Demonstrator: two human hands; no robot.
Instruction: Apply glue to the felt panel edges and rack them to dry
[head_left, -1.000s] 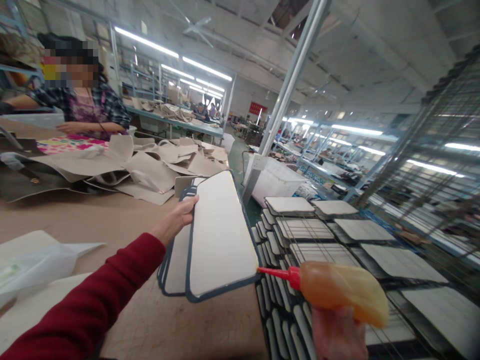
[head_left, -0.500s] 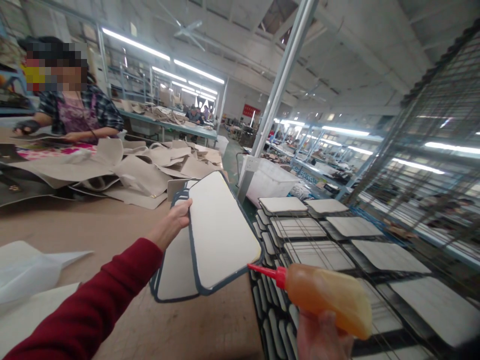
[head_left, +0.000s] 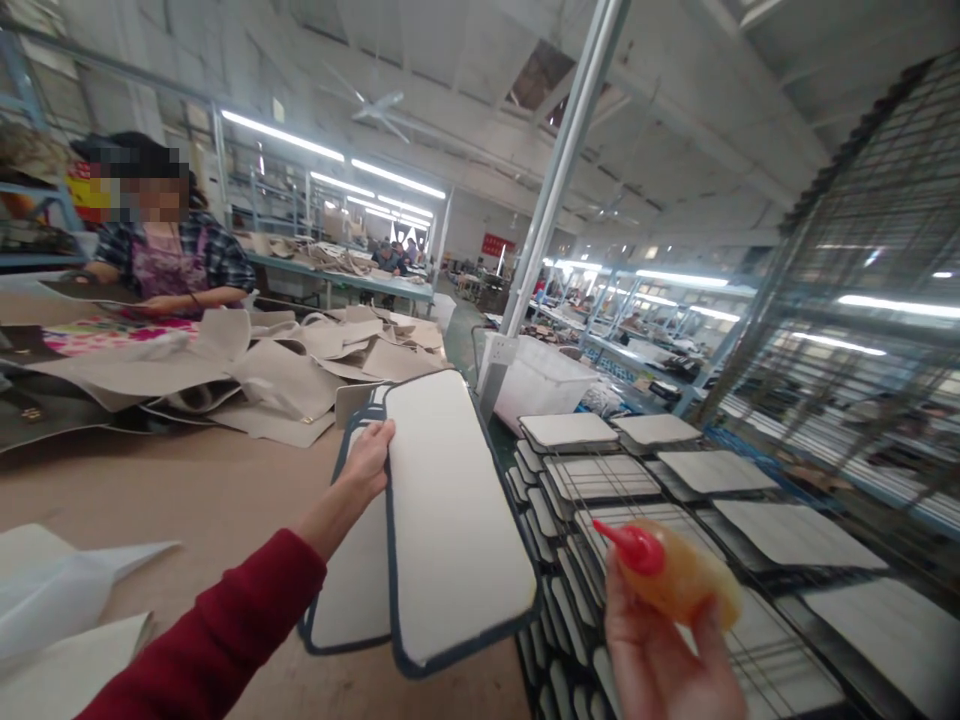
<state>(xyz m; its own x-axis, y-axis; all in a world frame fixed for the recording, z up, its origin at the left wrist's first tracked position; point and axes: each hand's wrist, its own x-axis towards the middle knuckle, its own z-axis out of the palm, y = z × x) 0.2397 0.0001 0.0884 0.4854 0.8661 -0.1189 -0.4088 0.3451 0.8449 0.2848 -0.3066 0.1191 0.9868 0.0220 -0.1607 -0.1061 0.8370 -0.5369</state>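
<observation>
My left hand (head_left: pixel 367 462) is closed on the edge of a white, round-cornered panel (head_left: pixel 457 520) with a dark blue border, tilted up above the table. Behind it and partly covered is a second panel (head_left: pixel 351 585) of the same kind, fanned out to the left; several more edges show near my fingers. In my right hand (head_left: pixel 664 655) is a squeeze bottle (head_left: pixel 690 575) of amber liquid, likely glue, with a red pointed nozzle (head_left: pixel 622 540). The nozzle points up and left, apart from the panel's right edge.
Similar panels lie in rows on a wire rack (head_left: pixel 600 480) to the right. Beige cut pieces (head_left: pixel 292 380) are heaped at the back of the brown table (head_left: pixel 225 490). White sheets (head_left: pixel 60 590) lie at left. Across the table sits a person (head_left: pixel 172 270); a pole (head_left: pixel 555 190) rises ahead.
My right hand has drawn the bottle away from the panel's lower right edge and turned it, so the nozzle tip is off the border. The panels appear slightly lower in view.
</observation>
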